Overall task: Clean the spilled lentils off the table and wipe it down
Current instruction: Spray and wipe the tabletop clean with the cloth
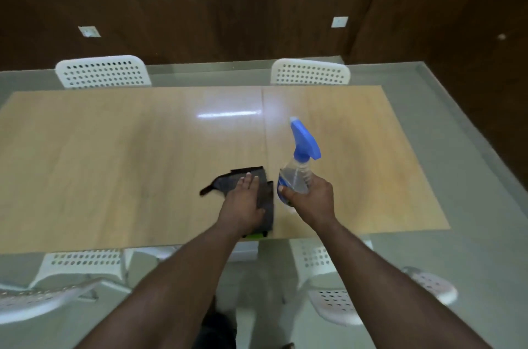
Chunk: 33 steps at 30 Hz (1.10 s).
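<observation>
- A white perforated chair (103, 71) stands at the far edge of the counter (114, 163), well to the left of and beyond both hands.
- Another white chair (85, 263) is tucked under the near edge, down and to the left of the left hand.
- The counter is a light wood surface with a seam running front to back just right of the left hand; a bright strip of light glares off it beyond the hands.
- No lentils can be made out on the wood at this sharpness.
- The left hand (243, 200) lies flat, palm down, on a dark grey cloth (265, 194), fingers straight and together; its grip is open and it only presses the cloth.
- The cloth lies on the counter close to the near edge, spreading out from under the fingers, with a dark tail sticking out to the left and a bit of green showing at its near end.
- The right hand (311, 200) is just beside the left one, with the cloth's right edge between them; its grip is closed round the body of a clear spray bottle (297, 174).
- The bottle tilts forward from the hand, its blue trigger head (304, 137) pointing away over the counter.
- A second far-side white chair (310, 71) stands beyond the right hand.
- Two more white chairs (334, 308) sit below the right forearm.
</observation>
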{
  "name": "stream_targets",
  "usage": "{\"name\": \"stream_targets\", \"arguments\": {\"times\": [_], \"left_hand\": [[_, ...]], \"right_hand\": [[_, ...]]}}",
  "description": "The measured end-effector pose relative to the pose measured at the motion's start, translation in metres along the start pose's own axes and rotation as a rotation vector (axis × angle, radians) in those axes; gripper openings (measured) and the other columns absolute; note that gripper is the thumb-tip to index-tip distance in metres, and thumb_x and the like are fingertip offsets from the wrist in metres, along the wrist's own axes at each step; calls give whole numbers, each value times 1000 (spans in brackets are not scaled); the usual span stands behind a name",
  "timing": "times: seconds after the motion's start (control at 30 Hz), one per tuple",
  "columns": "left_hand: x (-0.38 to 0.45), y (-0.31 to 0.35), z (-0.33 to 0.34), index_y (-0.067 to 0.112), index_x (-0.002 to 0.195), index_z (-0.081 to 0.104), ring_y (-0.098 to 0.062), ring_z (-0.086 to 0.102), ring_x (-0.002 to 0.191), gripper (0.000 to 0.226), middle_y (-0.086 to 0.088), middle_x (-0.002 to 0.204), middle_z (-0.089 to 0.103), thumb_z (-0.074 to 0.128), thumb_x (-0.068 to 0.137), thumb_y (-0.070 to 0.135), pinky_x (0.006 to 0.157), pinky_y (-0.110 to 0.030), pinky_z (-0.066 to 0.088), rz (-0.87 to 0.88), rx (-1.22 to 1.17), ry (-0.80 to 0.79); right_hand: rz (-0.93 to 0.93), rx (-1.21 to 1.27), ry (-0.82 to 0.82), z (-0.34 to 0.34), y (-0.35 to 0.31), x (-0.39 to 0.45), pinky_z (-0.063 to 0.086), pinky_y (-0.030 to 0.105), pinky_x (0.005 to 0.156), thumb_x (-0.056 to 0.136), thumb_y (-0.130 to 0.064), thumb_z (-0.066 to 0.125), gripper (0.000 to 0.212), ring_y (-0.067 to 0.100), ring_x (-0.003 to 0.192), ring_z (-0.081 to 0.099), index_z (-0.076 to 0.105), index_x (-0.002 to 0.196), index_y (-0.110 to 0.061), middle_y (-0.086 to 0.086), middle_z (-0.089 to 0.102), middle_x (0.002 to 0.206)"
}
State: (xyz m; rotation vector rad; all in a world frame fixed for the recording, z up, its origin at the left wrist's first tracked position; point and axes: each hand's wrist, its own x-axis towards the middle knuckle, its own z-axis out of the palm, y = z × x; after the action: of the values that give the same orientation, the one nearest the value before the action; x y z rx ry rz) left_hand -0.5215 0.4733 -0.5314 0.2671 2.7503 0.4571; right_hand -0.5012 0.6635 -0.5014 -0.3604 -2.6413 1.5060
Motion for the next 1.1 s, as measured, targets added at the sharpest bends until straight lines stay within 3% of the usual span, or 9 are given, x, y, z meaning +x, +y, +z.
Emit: {"name": "stream_targets", "arguments": {"times": [0.2,0.4,0.7,0.8,0.93,1.1], "left_hand": [[12,58,28,14,168,14,-28,12,162,95,-11,176,9,71,93,35,128,-40,23,33,25,-46],[50,83,39,17,168,10,-27,9,162,95,-8,177,4,69,95,32,130,-41,20,38,41,-65],[143,95,24,16,169,8,-28,8,162,96,-9,177,4,68,94,29,129,-41,22,37,48,-78],[176,93,20,16,169,4,-30,3,163,103,-10,177,-3,71,93,37,130,-47,22,20,112,-111],[198,86,29,22,168,-6,-30,-13,162,110,-8,174,-20,67,91,54,130,-52,6,19,162,-185],[195,82,37,26,169,-3,-26,-13,162,108,-4,175,-17,64,90,57,130,-49,3,7,150,-150]], "right_hand": [[49,-10,56,-56,50,11,44,15,63,74,-27,92,25,-7,70,64,68,82,-32,-19,68,72],[57,48,100,-79,76,41,42,4,64,77,-25,91,26,-14,73,64,70,89,-35,-25,68,76],[88,99,137,-72,84,125,46,9,65,79,-30,90,22,1,75,70,75,93,-21,-12,75,79],[97,100,135,-65,83,146,45,8,64,80,-31,90,24,1,74,70,74,93,-21,-12,74,79],[85,112,119,-60,86,159,45,9,66,82,-31,89,25,1,76,70,75,100,-22,-13,74,81],[52,86,102,-70,85,165,45,10,61,78,-32,92,28,2,70,68,72,94,-20,-14,71,74]]}}
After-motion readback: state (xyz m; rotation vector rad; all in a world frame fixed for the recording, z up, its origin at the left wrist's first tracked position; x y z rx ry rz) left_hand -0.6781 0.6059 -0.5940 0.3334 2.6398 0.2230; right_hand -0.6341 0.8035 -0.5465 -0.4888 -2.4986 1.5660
